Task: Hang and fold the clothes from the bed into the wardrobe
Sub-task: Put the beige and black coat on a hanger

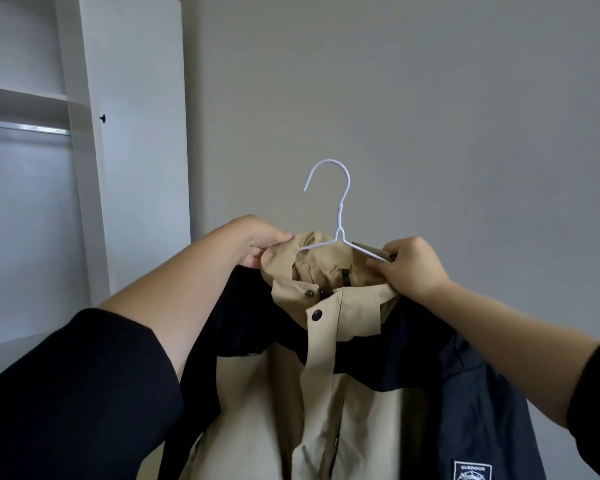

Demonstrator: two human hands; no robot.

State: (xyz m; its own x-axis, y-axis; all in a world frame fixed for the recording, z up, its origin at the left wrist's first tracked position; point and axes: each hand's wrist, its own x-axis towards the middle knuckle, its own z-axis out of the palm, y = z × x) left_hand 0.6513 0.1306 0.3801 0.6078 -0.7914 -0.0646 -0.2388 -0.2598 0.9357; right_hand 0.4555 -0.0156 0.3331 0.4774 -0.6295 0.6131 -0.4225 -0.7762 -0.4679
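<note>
One plain grey wall (430,98) fills most of the view, and at its left stands the white wardrobe (136,150), a tall panel beside an open compartment with a shelf (21,95) and a metal rail (25,128) just below it. Low and centre hangs the jacket (361,410) — beige on the chest, hood and front placket, dark navy across the shoulders and sleeves — held up in the air in front of the wall, to the right of the wardrobe and apart from it. Two bare forearms with dark sleeves pushed back reach up to its neck. The left hand (260,239) has its fingers curled in and pinching the crumpled edge of the hood on the left side. The right hand (413,268) is clamped round the right arm of the hanger (340,216) together with the collar fabric there. The hanger is thin white wire, its shoulders tucked into the neck opening, its hook upright above the hood and free in the air, the open end facing left. A white-printed patch (472,471) sits on the navy sleeve at the bottom edge, partly cut off. A dark snap button (316,314) marks the placket below the collar, and a small dark knob (102,118) sticks out from the wardrobe panel
</note>
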